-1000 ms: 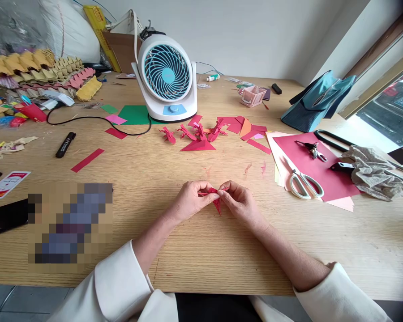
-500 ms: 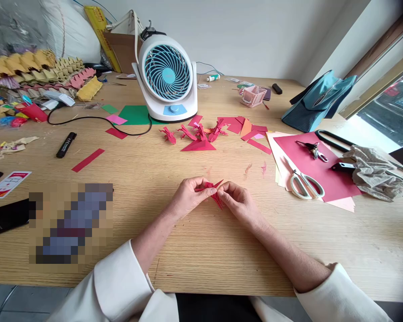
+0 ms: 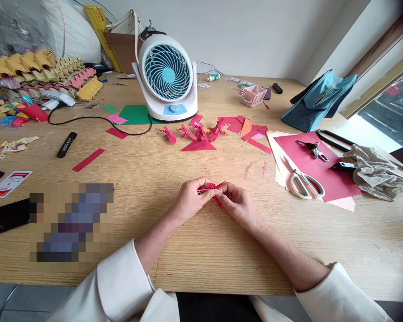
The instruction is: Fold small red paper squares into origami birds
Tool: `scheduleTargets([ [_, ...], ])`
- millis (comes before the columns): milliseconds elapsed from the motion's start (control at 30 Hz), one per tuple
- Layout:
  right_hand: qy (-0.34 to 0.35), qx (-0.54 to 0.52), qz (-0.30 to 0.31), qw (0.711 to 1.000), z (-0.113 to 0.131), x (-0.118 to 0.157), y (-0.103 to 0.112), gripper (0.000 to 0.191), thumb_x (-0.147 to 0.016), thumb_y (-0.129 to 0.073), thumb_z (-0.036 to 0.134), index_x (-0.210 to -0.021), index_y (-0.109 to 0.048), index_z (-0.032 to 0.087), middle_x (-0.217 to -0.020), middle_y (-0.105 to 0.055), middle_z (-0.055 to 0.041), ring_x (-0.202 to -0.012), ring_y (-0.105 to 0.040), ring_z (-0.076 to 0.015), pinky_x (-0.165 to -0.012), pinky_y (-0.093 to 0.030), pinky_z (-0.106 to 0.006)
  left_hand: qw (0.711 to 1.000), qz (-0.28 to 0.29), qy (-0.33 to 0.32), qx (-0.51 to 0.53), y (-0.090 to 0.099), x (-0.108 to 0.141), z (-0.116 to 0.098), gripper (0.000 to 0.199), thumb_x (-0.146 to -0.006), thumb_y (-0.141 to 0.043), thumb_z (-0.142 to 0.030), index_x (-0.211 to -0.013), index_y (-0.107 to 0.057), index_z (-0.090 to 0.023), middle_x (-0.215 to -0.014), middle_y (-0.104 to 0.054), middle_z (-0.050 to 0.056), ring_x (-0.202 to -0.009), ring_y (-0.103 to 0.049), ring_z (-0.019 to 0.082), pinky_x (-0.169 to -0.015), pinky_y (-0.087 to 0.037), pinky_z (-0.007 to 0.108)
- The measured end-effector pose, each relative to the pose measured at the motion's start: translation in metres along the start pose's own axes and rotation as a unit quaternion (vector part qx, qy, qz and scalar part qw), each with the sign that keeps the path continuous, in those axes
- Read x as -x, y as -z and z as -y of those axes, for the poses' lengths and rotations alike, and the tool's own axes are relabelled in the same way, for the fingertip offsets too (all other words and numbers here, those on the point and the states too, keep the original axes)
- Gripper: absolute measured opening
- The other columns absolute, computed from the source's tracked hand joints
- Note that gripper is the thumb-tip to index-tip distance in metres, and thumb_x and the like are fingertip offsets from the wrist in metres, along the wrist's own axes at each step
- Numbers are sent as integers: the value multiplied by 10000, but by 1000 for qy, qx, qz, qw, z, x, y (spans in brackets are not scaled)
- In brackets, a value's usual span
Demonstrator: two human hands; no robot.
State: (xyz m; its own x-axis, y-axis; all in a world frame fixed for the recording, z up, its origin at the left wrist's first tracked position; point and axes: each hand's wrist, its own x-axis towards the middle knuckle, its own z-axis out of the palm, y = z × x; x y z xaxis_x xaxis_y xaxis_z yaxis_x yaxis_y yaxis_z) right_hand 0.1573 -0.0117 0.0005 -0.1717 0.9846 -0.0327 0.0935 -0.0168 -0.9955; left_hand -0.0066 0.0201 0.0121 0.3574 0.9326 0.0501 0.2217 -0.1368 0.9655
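Between my hands, just above the table, is a small red folded-paper figure [image 3: 218, 202] with pointed ends. My left hand [image 3: 194, 197] pinches it from the left, thumb lying along the near side. From the right, my right hand [image 3: 235, 199] grips it between thumb and bent fingers. The fingers cover much of the figure, so its full shape is hidden. Farther back sit several finished-looking red folded-paper figures [image 3: 199, 130], with a red folded-paper triangle [image 3: 199, 146] in front of them.
A white fan [image 3: 169, 76] stands behind the paper figures. On the right, white-handled scissors [image 3: 305, 181] lie on red paper [image 3: 339, 188], near a teal bag [image 3: 317, 103]. A black marker [image 3: 66, 145] and a red paper strip [image 3: 88, 160] lie to the left.
Both hands have shifted very slightly and drawn closer together around the red folded-paper figure, which has turned a little. Nothing else on the table has moved.
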Motion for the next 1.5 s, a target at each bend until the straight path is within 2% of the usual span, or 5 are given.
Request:
scheduleTargets([
  [167,2,-5,9,1000,0,0,0,372,-832,-654,540,-824,-570,178,-708,-540,5,-600,-437,-111,-541,-343,-251,1000,-11,-9,3,0,1,-3,201,-821,-675,-331,-776,-646,-137,-694,-642,-8,-616,-553,96,-580,-432,193],
  [600,5,10,-38,999,0,0,-3,361,-795,-679,517,-789,-554,178,-725,-553,-5,-628,-457,-126,-559,-349,-252,975,13,128,183,-4,2,-2,357,-679,-817,-420,-817,-658,-132,-838,-686,29,-736,-619,124,-588,-498,198],
  [1100,-9,38,15,999,7,1,2,386,-872,-586,543,-751,-524,182,-640,-492,24,-561,-402,-101,-514,-315,-245,985,22,87,149,1,0,2,305,-775,-741,-416,-881,-683,-135,-840,-709,37,-709,-626,109,-620,-495,200],
  [1300,142,92,-46,984,-1,3,3,98,-935,-541,289,-942,-557,193,-772,-577,-7,-626,-515,-118,-581,-438,-251,969,-10,127,210,2,0,-3,370,-702,-787,-430,-874,-667,-125,-793,-688,43,-710,-636,131,-568,-514,206],
  [1500,333,332,-36,882,1,4,13,148,-938,-516,120,-1033,-593,203,-934,-604,-71,-834,-595,-168,-729,-492,-294,957,-4,152,246,0,2,-8,409,-636,-827,-441,-832,-660,-123,-775,-663,28,-680,-611,112,-541,-507,192],
])
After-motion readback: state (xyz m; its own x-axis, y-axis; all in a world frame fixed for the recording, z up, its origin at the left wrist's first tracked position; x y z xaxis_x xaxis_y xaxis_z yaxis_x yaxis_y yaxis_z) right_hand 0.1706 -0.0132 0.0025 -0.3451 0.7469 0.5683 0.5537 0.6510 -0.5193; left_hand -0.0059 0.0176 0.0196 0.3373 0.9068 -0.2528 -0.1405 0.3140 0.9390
